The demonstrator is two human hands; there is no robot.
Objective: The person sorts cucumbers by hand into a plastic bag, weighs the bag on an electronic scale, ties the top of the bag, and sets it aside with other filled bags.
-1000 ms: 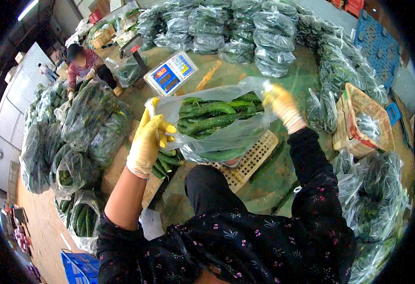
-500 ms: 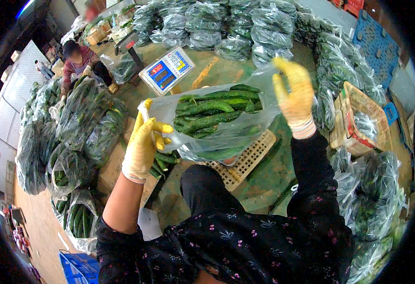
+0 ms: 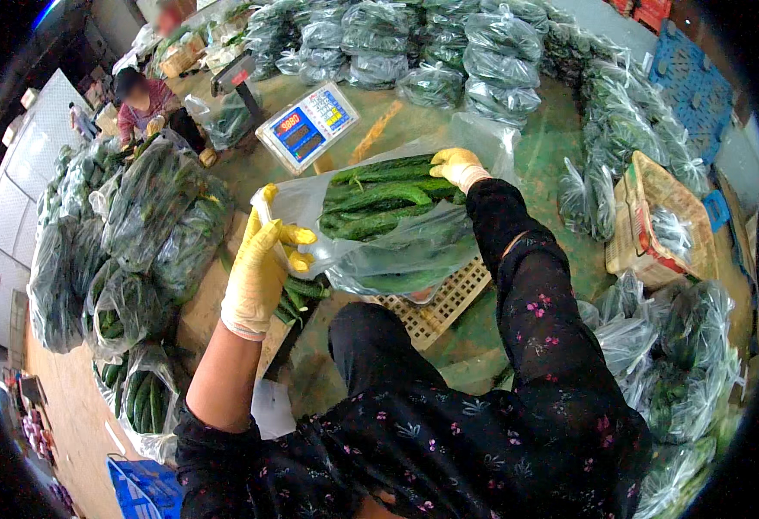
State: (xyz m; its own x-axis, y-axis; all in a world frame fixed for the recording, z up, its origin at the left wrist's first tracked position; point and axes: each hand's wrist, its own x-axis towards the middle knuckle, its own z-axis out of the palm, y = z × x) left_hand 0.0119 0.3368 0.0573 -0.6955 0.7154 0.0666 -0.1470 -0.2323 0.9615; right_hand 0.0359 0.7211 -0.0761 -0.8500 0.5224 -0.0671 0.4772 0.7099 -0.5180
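A clear plastic bag (image 3: 492,138) full of long, dark green, bumpy cucumbers (image 3: 371,201) lies in front of me on a tan perforated crate (image 3: 435,310). My left hand (image 3: 262,255), in a yellow glove, grips the bag's gathered left end. My right hand (image 3: 460,166), gloved alike, reaches in at the open right side, its fingers curled over the upper cucumbers' right ends. Just behind the bag stands a weighing scale's display (image 3: 306,128) with red digits. More cucumbers (image 3: 297,301) lie loose below my left hand.
Bagged cucumbers are heaped at left (image 3: 159,208), stacked along the back (image 3: 500,65) and piled at near right (image 3: 678,337). A tan basket (image 3: 647,259) with plastic bags in it stands at right. Beyond the left heap, a co-worker (image 3: 146,108) crouches. A blue crate (image 3: 141,489) sits at lower left.
My right hand has come down and left from the bag's raised edge onto the cucumbers. The bag's right side has sunk. My left hand keeps its grip. The scale's digits have changed.
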